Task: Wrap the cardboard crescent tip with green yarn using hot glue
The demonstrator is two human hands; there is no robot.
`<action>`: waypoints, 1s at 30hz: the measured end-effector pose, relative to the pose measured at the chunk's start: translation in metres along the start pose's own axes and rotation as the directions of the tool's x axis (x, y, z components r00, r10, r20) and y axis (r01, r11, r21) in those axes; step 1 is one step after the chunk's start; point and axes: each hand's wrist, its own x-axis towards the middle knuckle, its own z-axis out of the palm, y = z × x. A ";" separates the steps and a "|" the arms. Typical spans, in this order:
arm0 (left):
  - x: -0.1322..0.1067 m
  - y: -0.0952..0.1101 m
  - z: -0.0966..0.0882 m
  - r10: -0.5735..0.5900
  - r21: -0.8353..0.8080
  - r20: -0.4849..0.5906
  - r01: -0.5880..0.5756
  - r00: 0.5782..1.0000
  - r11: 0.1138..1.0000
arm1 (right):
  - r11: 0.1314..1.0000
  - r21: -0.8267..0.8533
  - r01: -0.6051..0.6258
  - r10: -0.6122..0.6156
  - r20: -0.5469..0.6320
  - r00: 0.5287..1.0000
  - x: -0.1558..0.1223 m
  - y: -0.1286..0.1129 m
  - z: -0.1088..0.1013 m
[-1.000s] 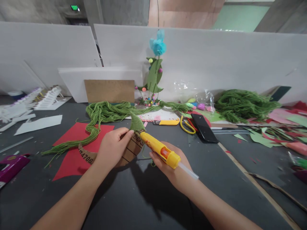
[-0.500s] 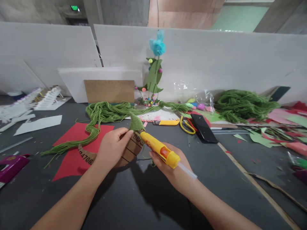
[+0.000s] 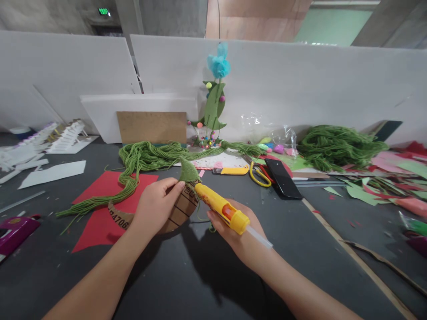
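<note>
Holding almost exactly as a second ago, the right hand [image 3: 240,232] stays wrapped around the glue gun [image 3: 222,208], so its nozzle keeps to the same spot on the cardboard piece [image 3: 182,210]. The left hand [image 3: 155,205] pinches that piece just above the tabletop [image 3: 200,284]. The gun's long axis runs lower right to upper left, with the nozzle pointing at the yarn-wrapped tip [image 3: 189,171].

Dark table [image 3: 207,284]; yarn [image 3: 150,158]; red paper [image 3: 100,209]

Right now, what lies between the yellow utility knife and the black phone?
In the head view, yellow-handled scissors lie between the utility knife and the phone.
</note>
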 end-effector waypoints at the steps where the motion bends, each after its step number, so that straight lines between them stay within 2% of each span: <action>1: 0.000 0.000 0.000 0.000 0.003 0.002 0.000 1.000 1.000 | 1.000 -0.002 0.003 -0.003 0.001 1.000 0.000 0.000 0.000; 12: 0.001 0.000 0.000 0.006 0.012 -0.015 -0.006 1.000 1.000 | 0.999 0.008 0.032 -0.031 -0.064 0.997 -0.002 0.007 0.003; 22: 0.001 0.001 0.000 -0.005 -0.010 0.000 0.005 1.000 1.000 | 1.000 0.018 -0.007 0.007 0.012 1.000 -0.002 -0.002 0.000; 30: 0.002 0.001 0.000 -0.007 -0.021 0.010 0.007 1.000 1.000 | 1.000 0.028 0.004 -0.004 -0.025 1.000 -0.001 0.003 0.002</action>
